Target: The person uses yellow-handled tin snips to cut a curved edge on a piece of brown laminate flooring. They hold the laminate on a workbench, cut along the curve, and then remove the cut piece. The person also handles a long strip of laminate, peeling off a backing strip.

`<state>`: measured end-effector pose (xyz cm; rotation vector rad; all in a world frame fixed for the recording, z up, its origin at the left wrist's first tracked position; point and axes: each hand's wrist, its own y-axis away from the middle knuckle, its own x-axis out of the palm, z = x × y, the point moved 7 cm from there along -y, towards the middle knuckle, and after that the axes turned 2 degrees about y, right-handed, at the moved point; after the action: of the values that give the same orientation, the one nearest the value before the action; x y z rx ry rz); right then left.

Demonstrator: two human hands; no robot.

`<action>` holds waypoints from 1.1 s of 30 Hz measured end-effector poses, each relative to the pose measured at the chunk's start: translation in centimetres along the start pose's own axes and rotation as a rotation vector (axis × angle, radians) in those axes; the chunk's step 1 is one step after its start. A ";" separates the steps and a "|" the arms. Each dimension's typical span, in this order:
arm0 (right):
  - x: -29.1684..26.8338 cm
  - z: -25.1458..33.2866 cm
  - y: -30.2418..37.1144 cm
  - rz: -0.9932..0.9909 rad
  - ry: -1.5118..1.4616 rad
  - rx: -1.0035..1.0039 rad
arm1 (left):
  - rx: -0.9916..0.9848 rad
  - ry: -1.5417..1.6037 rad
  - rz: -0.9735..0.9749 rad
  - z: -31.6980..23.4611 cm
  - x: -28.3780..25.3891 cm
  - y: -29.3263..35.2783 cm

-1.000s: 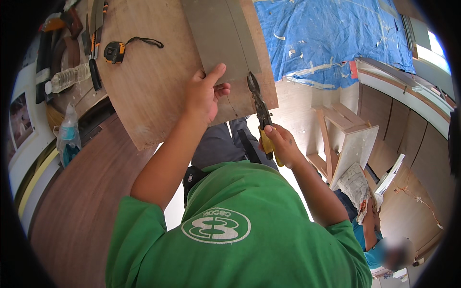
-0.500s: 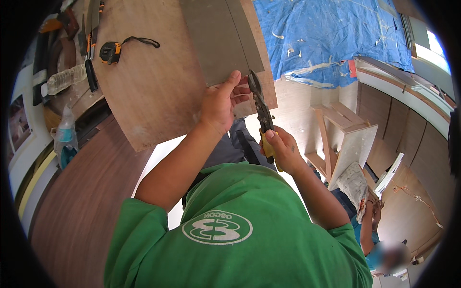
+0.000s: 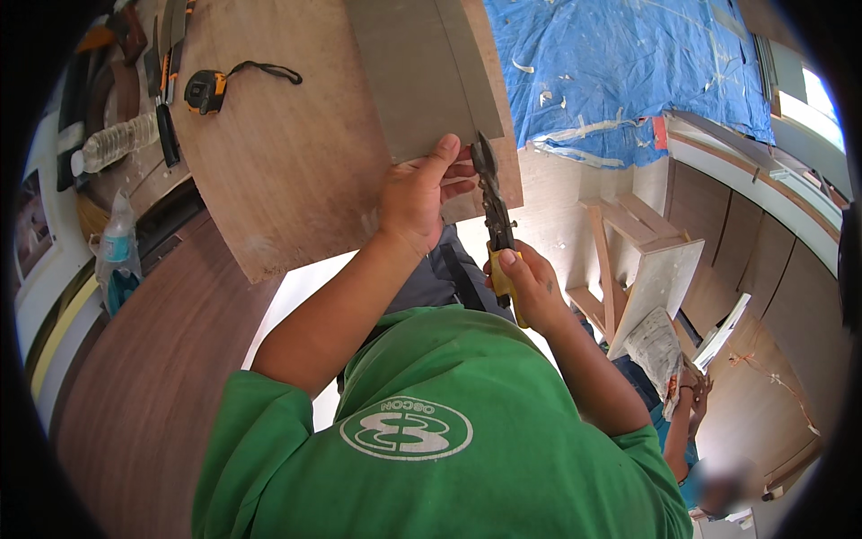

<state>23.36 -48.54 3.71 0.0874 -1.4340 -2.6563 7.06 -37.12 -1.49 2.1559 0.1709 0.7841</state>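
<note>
A flat grey sheet (image 3: 413,81) with a thin dark line along its length lies over a plywood board (image 3: 287,153). My left hand (image 3: 415,196) grips the sheet's near edge, thumb on top and fingers curled beneath. In my right hand (image 3: 537,286) is a pair of tin snips (image 3: 495,211) with yellow handles, pointing away from me. Their jaws meet the near edge of the sheet close to the dark line, just right of my left fingertips. Whether the blades are parted is hard to make out.
A tape measure (image 3: 206,92) with a black strap rests on the board. Knives (image 3: 167,126) and a clear bottle (image 3: 121,144) lie at the left. Blue tarp (image 3: 620,72) covers the far right. A wooden frame (image 3: 651,269) and a co-worker's hands (image 3: 693,391) are at the right.
The sheet, my left hand and the snips have shifted slightly right in the picture. Both hands keep their holds. The co-worker's hands have moved a little.
</note>
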 end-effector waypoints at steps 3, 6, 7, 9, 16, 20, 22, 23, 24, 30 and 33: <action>0.1 0.2 0.0 0.000 0.014 -0.010 | 0.001 -0.002 0.001 -0.1 0.0 0.0; 0.0 0.3 -0.1 0.001 0.031 -0.011 | -0.001 0.006 -0.003 0.0 -0.1 -0.1; 0.0 0.3 -0.1 0.002 0.032 -0.010 | 0.000 0.007 -0.004 0.0 -0.1 -0.1; -0.1 0.3 -0.2 0.003 0.035 -0.006 | 0.000 0.009 -0.005 0.0 -0.1 -0.1; 0.0 0.4 -0.3 0.002 0.018 0.011 | 0.000 0.002 -0.004 -0.2 0.0 -0.2; 0.0 0.2 -0.6 0.009 0.022 0.005 | 0.008 0.006 -0.003 -0.1 0.0 -0.3; 0.0 0.2 -0.6 0.011 0.026 0.000 | 0.006 0.003 -0.014 -0.1 0.0 -0.2; 0.1 0.3 -0.7 0.007 0.024 0.000 | 0.005 0.001 -0.020 -0.1 0.0 -0.2; 0.1 0.3 -0.7 0.004 0.021 -0.001 | 0.003 -0.003 -0.018 0.0 -0.1 -0.3; -0.1 0.1 -0.9 0.008 0.033 -0.011 | 0.007 -0.016 -0.015 0.1 -0.2 -0.4; -0.1 0.4 -0.8 -0.004 0.022 -0.011 | 0.011 -0.019 -0.010 0.1 -0.1 -0.5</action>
<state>23.32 -47.80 3.24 0.1182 -1.4147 -2.6580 7.09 -36.91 -1.97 2.1711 0.1764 0.7581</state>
